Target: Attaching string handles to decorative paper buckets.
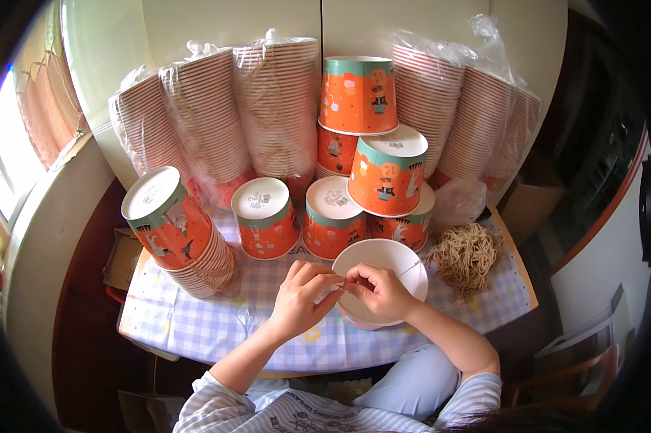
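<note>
Apparently both hands [340, 289] pinch one string [410, 268].

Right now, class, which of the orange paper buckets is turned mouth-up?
The bucket under both hands, nearest the person: its white inside shows, while all the others stand upside down.

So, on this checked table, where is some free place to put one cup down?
The checked tablecloth is bare at the near left, between the tilted cup stack and the left hand. A smaller patch lies near right, below the string bundle. The back is crowded with upturned orange cups and bagged stacks.
</note>
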A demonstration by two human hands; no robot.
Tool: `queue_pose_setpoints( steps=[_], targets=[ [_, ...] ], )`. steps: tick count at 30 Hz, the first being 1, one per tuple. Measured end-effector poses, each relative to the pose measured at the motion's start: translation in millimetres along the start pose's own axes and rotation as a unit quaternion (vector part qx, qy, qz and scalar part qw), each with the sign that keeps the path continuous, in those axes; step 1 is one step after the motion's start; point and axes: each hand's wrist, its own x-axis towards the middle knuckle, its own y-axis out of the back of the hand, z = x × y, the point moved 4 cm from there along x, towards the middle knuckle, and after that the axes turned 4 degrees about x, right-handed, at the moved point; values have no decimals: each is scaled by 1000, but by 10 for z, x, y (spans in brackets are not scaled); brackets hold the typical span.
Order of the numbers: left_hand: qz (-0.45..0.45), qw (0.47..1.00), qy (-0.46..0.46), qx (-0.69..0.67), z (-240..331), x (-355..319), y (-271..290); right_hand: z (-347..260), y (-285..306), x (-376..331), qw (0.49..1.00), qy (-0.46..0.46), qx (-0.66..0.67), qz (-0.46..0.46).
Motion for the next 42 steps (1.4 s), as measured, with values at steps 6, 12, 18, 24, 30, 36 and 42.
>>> queue_pose_setpoints(
  steps=[6, 12, 18, 24, 30, 36, 42],
  targets=[
    [-2, 999, -16, 31, -21, -33, -45, 22, 13, -4, 1000, 12, 10, 1],
    [16, 999, -6, 31, -13, -30, -27, 7, 4, -8, 998, -32, 51, -2],
    [11, 1000, 8, 20, 6, -23, -54, 63, -9, -24, 996, 4, 85, 24],
    [23, 998, 30, 41, -69, -95, -12, 44, 152, -2, 989, 34, 99, 103],
    [46, 996, 73, 19, -103, -258, 27, -23, 364, -32, 975, 70, 103, 183],
    [77, 988, 110, -75, -73, -489, -134, -285, 248, -88, 998, -10, -36, 46],
    [116, 952, 204, -194, -234, -767, -307, -539, -128, -315, 934, 64, -321, -141]
  ],
)
